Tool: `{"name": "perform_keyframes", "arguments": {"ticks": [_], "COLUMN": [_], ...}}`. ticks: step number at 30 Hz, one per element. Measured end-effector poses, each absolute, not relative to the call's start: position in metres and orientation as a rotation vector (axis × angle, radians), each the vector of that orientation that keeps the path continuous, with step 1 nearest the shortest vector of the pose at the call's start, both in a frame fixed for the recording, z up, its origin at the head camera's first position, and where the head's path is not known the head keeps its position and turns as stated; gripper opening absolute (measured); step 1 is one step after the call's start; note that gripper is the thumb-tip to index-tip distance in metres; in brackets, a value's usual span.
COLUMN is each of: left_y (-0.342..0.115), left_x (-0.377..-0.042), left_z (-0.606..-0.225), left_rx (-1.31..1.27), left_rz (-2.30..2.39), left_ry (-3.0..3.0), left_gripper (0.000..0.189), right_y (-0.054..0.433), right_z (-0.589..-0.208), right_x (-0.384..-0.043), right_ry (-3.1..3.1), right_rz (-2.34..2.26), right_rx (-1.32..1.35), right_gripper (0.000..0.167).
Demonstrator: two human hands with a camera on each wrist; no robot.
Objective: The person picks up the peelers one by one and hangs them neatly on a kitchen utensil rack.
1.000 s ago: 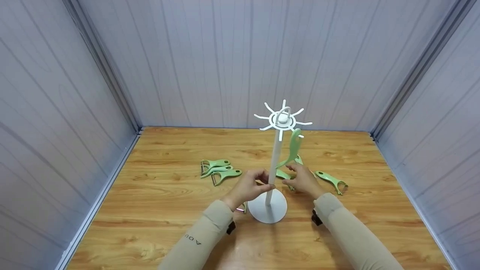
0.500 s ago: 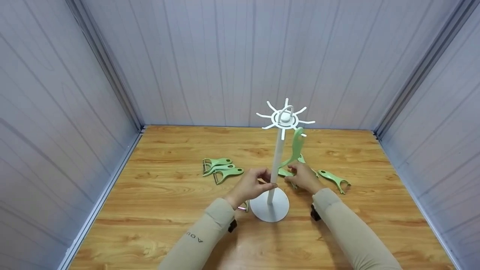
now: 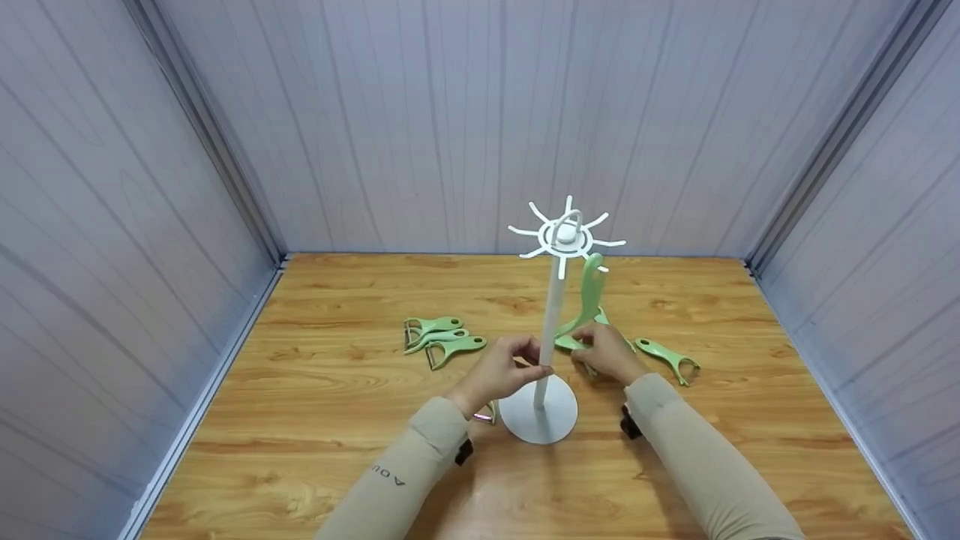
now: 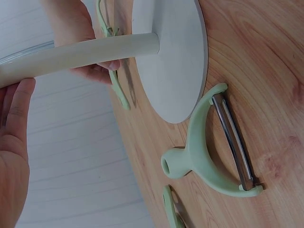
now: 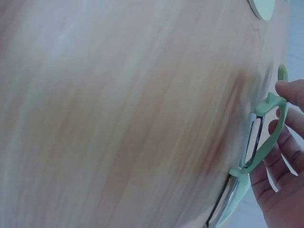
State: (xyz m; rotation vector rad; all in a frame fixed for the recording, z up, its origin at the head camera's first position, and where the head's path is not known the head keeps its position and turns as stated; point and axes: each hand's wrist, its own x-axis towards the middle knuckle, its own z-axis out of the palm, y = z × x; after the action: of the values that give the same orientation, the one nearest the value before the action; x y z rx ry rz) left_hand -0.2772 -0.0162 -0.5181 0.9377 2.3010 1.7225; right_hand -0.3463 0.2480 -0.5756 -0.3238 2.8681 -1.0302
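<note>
Peeler [image 3: 484, 418] mostly behind left cuff [image 3: 441, 421]

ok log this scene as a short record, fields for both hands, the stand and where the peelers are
left hand: grips white upright pole
right hand: pinches light-green peeler with metal blade
stand: white round base, ring of hooks on top
hanging: one light-green peeler, from a hook
left bunch: three light-green peelers
beside base: short-handled-looking green peeler, near left wrist
rightmost: lone green peeler
surface: wood-grain table

A glossy metal blade [image 4: 229, 137] spans the plastic peeler [image 4: 195, 147].
</note>
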Motion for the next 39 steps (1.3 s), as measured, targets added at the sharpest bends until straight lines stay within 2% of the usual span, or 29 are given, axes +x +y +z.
{"name": "perform_keyframes", "arguments": {"ticks": [8, 15, 29, 39], "left_y": [-0.017, -0.017, -0.016, -0.016], "left_x": [-0.279, -0.278, -0.276, -0.278], "left_z": [-0.520, -0.522, -0.522, -0.521], "left_rx": [0.961, 0.914, 0.873, 0.916], "left_rz": [1.712, 1.727, 1.718, 1.724], "left_ry": [2.334, 2.308, 2.302, 2.330], "left_gripper": [0.009, 0.010, 0.011, 0.011], "right_y": [0.258, 0.262, 0.257, 0.249], "right_z": [-0.564, -0.553, -0.525, -0.504], "right_x": [-0.341, -0.335, -0.326, -0.317], "right_ry": [2.883, 2.863, 2.994, 3.060], "right_rz": [-1.068, -1.129, -1.219, -1.290], "right_rx": [-0.286, -0.229, -0.407, -0.499], "right_gripper": [0.030, 0.037, 0.015, 0.018]}}
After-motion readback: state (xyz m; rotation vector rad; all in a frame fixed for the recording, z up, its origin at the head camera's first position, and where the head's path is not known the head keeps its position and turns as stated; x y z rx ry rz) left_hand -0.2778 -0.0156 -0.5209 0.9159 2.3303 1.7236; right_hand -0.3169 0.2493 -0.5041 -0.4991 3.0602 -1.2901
